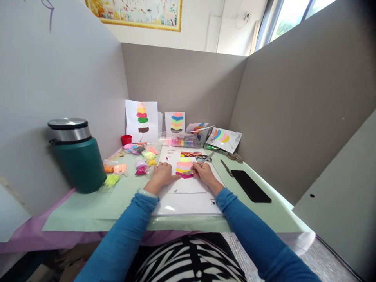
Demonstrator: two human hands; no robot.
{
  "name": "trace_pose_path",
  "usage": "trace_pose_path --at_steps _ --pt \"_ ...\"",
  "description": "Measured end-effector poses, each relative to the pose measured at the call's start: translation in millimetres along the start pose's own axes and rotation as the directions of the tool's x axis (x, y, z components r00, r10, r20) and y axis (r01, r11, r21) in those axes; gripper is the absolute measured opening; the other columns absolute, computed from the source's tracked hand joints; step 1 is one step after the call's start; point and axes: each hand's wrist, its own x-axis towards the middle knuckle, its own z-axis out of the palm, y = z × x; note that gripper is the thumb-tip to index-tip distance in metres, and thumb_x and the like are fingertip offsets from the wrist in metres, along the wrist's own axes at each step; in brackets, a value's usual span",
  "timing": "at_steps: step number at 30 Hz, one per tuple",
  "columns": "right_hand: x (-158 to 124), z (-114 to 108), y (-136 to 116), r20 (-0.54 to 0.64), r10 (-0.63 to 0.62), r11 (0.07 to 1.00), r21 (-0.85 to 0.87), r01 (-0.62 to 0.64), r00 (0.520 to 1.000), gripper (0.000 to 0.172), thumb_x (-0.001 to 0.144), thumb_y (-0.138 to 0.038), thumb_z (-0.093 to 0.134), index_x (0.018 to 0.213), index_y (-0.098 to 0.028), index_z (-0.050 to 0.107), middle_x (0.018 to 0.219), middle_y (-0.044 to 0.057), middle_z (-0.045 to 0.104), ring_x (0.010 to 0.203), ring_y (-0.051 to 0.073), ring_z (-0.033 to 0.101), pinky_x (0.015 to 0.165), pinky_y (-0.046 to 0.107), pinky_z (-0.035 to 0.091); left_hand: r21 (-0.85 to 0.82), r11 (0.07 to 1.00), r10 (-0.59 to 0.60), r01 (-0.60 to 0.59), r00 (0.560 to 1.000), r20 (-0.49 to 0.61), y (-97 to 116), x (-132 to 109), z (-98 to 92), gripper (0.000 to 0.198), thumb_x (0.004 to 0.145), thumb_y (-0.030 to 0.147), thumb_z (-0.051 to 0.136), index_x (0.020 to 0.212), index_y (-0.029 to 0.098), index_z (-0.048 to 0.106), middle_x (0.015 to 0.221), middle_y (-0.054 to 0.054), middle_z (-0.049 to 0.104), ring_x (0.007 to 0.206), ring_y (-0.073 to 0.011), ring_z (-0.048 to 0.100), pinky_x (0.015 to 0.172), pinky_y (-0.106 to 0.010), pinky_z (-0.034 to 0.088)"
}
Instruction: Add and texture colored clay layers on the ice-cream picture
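Note:
A white paper (188,188) lies before me with stripes of coloured clay (184,166) in yellow, peach, lilac and magenta. On the left edge of the paper, my left hand (162,174) rests flat with the fingers spread and the thumb toward the magenta stripe. At the right side of the stripes, my right hand (205,173) is closed around a thin silver knife-like tool (209,156), whose upper end points up and to the right. The tool's lower end is hidden by the fingers. Scissors (205,158) lie just behind this hand.
Bags of soft clay (141,164) and a green flask (78,156) stand at the left. To the right lie a black phone (251,186) and a slim dark tool (226,168). Striped pictures (175,122) and a clear pack (183,140) line the back, near a red cup (126,139).

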Motion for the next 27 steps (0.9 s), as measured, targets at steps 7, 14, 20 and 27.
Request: trace_pose_path --at_steps 7,14,20,27 --pt "5 -5 8 -0.020 0.052 0.998 -0.016 -0.053 0.998 0.033 0.077 -0.040 0.053 0.060 -0.015 0.065 0.048 0.001 0.059 0.036 0.009 0.042 0.041 0.023 0.033 0.021 1.000 -0.021 0.021 1.000 -0.021 4 -3 -1.1 0.068 0.085 0.071 0.042 0.114 0.013 0.063 0.125 -0.019 0.060 0.118 -0.0341 0.048 0.096 -0.043 0.036" --pt "12 -17 14 -0.095 0.115 0.993 -0.004 -0.115 0.989 0.029 0.072 -0.038 0.053 0.055 -0.016 0.064 0.041 0.000 0.053 0.037 0.010 0.042 0.042 0.024 0.032 -0.001 1.000 -0.024 0.024 1.000 -0.020 4 -3 -1.6 0.068 0.083 0.072 0.044 0.114 0.015 0.064 0.125 -0.019 0.061 0.119 -0.0343 0.048 0.097 -0.043 0.035" --pt "8 -29 6 -0.219 0.099 0.990 -0.075 -0.118 0.971 0.027 0.070 -0.033 0.052 0.049 -0.018 0.062 0.041 0.001 0.053 0.046 0.013 0.049 0.052 0.025 0.038 -0.006 1.000 -0.024 0.023 0.999 -0.031 2 0 0.4 0.069 0.081 0.073 0.046 0.113 0.015 0.065 0.125 -0.018 0.061 0.119 -0.0346 0.048 0.096 -0.044 0.036" --pt "2 -19 -2 -0.211 0.060 0.998 -0.004 -0.062 0.976 0.034 0.075 -0.043 0.053 0.056 -0.017 0.062 0.047 0.000 0.055 0.043 0.011 0.044 0.048 0.025 0.035 0.042 0.999 -0.030 0.033 0.998 -0.056 5 1 4.3 0.069 0.087 0.071 0.039 0.114 0.014 0.066 0.123 -0.020 0.061 0.119 -0.0351 0.047 0.096 -0.044 0.036"
